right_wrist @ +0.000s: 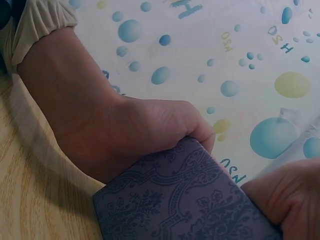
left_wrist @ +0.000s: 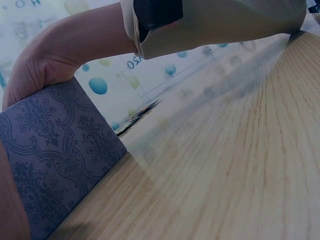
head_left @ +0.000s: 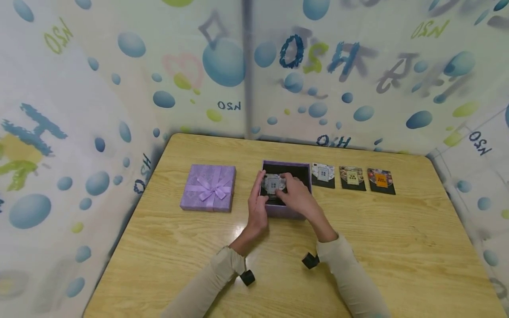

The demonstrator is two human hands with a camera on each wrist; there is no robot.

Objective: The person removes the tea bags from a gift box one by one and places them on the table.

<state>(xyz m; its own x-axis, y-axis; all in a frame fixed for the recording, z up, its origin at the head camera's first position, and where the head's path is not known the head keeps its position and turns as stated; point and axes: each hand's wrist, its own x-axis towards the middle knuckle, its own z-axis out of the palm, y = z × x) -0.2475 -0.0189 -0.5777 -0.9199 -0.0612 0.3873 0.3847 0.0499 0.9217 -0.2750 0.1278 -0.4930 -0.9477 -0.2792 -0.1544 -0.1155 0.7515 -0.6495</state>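
- Two hands are working over one purple box (head_left: 284, 212): the left hand (head_left: 257, 211) on its left, the right hand (head_left: 299, 195) on its right.
- One silver-grey packet (head_left: 273, 183) is lying between the hands, within the box's rim; the right thumb and a finger are pinching its right side.
- The left hand's fingers are stretching straight along the box's left wall, the thumb resting near the packet's lower left.
- The packet's printed face is pointing up, its label standing upright as the person sees it; its lower end is blending into the black lining, so its long axis cannot be told.
- Three more packets are lying in one row right of the grip, faces up, tops pointing away from the person: one silver (head_left: 324, 175), one yellow-labelled (head_left: 352, 178), one orange-labelled (head_left: 381, 180).
- One purple lid (head_left: 195, 177) is lying left of the grip, carrying one bow (head_left: 213, 190).
- Two small black devices, one at each wrist, are sitting nearer the person than the grip.
- One wooden table (head_left: 381, 251) is bearing everything.
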